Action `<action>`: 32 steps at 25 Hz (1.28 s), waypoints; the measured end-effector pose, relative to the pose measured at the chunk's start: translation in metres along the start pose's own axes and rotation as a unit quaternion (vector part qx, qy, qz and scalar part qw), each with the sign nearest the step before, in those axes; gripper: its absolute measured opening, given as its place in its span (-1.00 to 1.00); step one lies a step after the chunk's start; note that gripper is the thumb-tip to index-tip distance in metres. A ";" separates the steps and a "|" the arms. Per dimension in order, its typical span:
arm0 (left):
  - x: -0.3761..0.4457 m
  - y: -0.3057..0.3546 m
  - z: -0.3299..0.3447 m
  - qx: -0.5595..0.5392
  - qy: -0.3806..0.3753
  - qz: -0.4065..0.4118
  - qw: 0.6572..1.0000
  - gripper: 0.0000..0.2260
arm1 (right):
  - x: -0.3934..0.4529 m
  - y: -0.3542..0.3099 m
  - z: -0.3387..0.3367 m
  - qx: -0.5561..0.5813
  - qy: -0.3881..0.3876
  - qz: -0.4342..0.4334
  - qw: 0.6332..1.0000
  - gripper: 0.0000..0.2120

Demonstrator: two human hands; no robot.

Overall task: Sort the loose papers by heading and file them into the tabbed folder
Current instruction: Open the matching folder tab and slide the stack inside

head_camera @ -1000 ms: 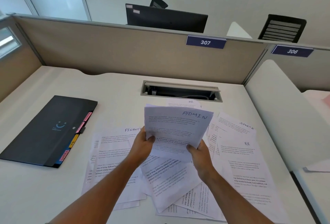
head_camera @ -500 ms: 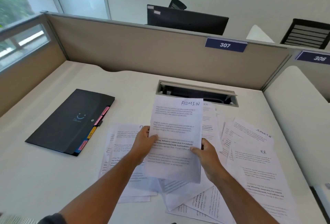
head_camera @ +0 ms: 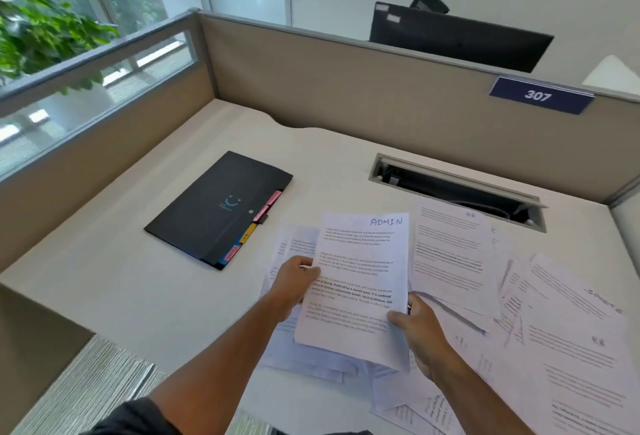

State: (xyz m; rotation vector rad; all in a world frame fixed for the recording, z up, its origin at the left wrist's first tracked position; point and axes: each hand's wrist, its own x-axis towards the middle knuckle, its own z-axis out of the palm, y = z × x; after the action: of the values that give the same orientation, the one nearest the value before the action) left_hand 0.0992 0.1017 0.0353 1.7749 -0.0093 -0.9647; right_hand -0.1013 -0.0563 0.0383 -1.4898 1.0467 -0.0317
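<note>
Cubicle desk (head_camera: 145, 296), white top, tan partition walls on the far and left sides, window w/ greenery at left. Blue plate "307" (head_camera: 540, 96) fixed on the far partition; a dark monitor (head_camera: 460, 37) shows beyond it. Open cable tray (head_camera: 457, 188) recessed in the desk near the back.

Tabbed folder (head_camera: 214, 209): black, closed, flat on the desk, left of the paper spread and apart from it. Pink, yellow and blue tabs along its right edge.

Loose papers (head_camera: 519, 313): scattered and overlapping across the right half of the desk. Headings legible incl. "HR" and "SPORTS"; other text blurred.

You hold the ADMIN sheet (head_camera: 360, 282) raised above the pile, upright, heading at top right. Your left hand (head_camera: 294, 278) pinches its left edge about mid-height, thumb on the face. Your right hand (head_camera: 415, 322) grips the lower right edge, thumb on front, fingers behind. Whether more sheets sit behind it: cannot tell.
</note>
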 end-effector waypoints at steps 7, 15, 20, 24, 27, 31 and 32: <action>0.025 -0.018 -0.073 0.192 0.162 0.083 0.964 -0.86 | 0.006 0.004 0.016 0.002 0.028 0.019 0.999 -0.76; 0.055 -0.014 -0.128 0.342 0.298 0.187 0.872 -0.84 | 0.009 0.004 0.027 -0.004 0.042 0.022 0.999 -0.77; 0.070 -0.022 -0.152 0.430 0.290 0.128 0.845 -0.44 | 0.013 0.007 0.033 0.003 0.048 0.031 0.998 -0.78; 0.079 -0.032 -0.165 0.466 0.261 0.081 0.841 -0.31 | 0.013 0.006 0.037 0.007 0.051 0.033 0.998 -0.78; 0.078 -0.032 -0.170 0.435 0.250 0.082 0.861 -0.29 | 0.013 0.005 0.041 0.008 0.051 0.032 0.998 -0.78; 0.077 -0.033 -0.169 0.443 0.247 0.087 0.857 -0.44 | 0.012 0.002 0.047 0.014 0.046 0.035 0.998 -0.77; 0.077 -0.033 -0.168 0.462 0.261 0.101 0.842 -0.52 | 0.012 0.002 0.048 0.014 0.046 0.035 0.998 -0.78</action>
State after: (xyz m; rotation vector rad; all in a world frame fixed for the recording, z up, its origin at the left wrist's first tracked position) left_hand 0.2387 0.2155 -0.0189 2.8136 -0.3627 -0.2610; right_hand -0.0681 -0.0259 0.0188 -1.4372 1.1682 -0.0659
